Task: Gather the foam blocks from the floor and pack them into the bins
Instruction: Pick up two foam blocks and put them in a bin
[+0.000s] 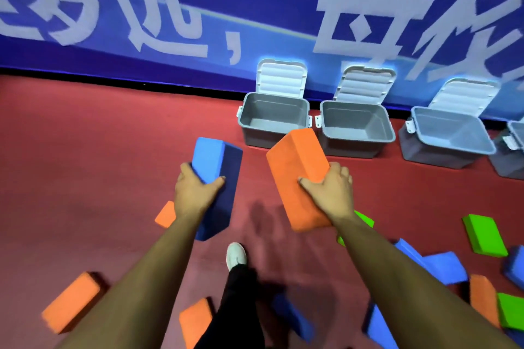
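Observation:
My left hand (195, 193) grips a blue foam block (218, 178) held above the red floor. My right hand (331, 190) grips an orange foam block (297, 170), whose far end overlaps the front of the nearest bins. Grey bins stand in a row against the wall with their lids up: the left bin (273, 115), the middle bin (355, 122) and the right bin (450, 133); all three look empty inside. Several orange, blue and green blocks lie scattered on the floor, such as an orange block (71, 302) and a green block (485, 235).
A blue wall banner with white characters (170, 8) runs behind the bins. A fourth bin (513, 150) is cut off at the right edge. My leg and white shoe (235, 256) are on the red floor (99, 150) between the blocks.

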Motion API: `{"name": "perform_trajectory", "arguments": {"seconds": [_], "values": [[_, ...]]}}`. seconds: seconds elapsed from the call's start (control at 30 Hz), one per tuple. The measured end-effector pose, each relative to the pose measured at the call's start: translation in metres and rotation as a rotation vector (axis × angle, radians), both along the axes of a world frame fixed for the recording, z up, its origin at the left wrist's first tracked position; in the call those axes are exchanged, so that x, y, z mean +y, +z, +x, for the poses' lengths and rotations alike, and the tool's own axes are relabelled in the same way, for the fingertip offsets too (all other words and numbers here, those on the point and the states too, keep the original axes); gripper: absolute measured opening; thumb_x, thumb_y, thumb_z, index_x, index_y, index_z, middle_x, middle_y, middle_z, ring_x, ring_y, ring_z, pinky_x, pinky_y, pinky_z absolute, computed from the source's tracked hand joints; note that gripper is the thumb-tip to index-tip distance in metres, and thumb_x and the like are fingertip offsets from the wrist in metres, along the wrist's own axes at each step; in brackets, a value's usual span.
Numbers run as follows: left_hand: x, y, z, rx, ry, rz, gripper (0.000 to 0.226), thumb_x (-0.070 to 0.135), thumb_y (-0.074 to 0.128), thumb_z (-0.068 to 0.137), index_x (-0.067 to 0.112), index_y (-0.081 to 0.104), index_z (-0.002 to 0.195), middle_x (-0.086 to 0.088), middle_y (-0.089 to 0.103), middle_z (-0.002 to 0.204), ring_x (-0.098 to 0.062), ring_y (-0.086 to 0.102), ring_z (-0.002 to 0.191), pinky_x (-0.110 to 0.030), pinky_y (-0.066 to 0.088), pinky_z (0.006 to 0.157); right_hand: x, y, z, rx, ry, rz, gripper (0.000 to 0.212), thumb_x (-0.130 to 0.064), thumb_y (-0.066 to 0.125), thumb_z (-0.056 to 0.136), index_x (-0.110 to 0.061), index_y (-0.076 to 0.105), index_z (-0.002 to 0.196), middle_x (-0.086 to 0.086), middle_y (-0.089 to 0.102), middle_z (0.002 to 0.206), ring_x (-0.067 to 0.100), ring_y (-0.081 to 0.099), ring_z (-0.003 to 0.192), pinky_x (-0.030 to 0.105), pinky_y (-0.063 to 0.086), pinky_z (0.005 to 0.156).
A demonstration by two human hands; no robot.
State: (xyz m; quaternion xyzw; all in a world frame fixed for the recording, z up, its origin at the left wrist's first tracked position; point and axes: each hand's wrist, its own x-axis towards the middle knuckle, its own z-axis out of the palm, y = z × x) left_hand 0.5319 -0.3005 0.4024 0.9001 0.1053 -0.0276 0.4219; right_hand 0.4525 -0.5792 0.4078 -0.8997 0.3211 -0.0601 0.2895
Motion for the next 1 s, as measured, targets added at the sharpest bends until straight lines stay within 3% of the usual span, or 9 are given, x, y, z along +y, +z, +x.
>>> {"name": "perform_trajectory", "arguments": {"seconds": [0.17, 0.33, 0.57, 0.87, 1.0], "values": [[-0.01, -0.022, 0.135, 0.035, -0.015, -0.002, 0.066, 0.043, 0.079, 0.069, 0.015, 0.042, 0.115, -0.011, 0.058, 0.117, -0.035, 0.057, 0.107, -0.044, 0.049, 0.084, -0.012, -0.018, 0.133, 0.033, 0.004, 0.033, 0.083, -0.057, 0.078, 0.069, -0.006, 0.048, 0.127, 0.016, 0.049, 0.127, 0.037, 0.042, 0.124, 0.042, 0.036, 0.106], [-0.043, -0.001, 0.277, 0.013, -0.099, 0.024, 0.066, 0.045, 0.079, 0.068, 0.014, 0.041, 0.112, -0.011, 0.056, 0.116, -0.035, 0.056, 0.108, -0.044, 0.048, 0.084, -0.036, -0.008, 0.245, 0.045, -0.061, 0.033, 0.084, -0.057, 0.079, 0.067, -0.005, 0.049, 0.127, 0.017, 0.051, 0.123, 0.037, 0.044, 0.122, 0.041, 0.035, 0.106], [-0.124, 0.014, 0.425, -0.003, -0.194, 0.016, 0.065, 0.047, 0.079, 0.067, 0.015, 0.039, 0.107, -0.01, 0.057, 0.113, -0.035, 0.056, 0.106, -0.043, 0.048, 0.083, -0.094, 0.0, 0.358, 0.014, -0.173, 0.065, 0.081, -0.055, 0.079, 0.068, -0.003, 0.051, 0.124, 0.018, 0.053, 0.123, 0.037, 0.046, 0.12, 0.042, 0.038, 0.104], [-0.246, -0.053, 0.599, 0.115, -0.214, 0.029, 0.061, 0.044, 0.08, 0.07, 0.017, 0.038, 0.105, -0.007, 0.057, 0.11, -0.032, 0.057, 0.099, -0.038, 0.043, 0.072, -0.214, -0.064, 0.539, 0.089, -0.205, 0.13, 0.074, -0.049, 0.081, 0.066, -0.003, 0.054, 0.117, 0.017, 0.055, 0.111, 0.038, 0.05, 0.111, 0.043, 0.043, 0.095], [-0.305, -0.094, 0.681, 0.193, -0.143, 0.074, 0.063, 0.048, 0.08, 0.069, 0.018, 0.036, 0.104, -0.009, 0.057, 0.114, -0.034, 0.057, 0.103, -0.041, 0.046, 0.076, -0.272, -0.106, 0.637, 0.16, -0.132, 0.175, 0.073, -0.049, 0.08, 0.067, -0.003, 0.053, 0.117, 0.017, 0.056, 0.113, 0.037, 0.05, 0.112, 0.042, 0.044, 0.094]]}}
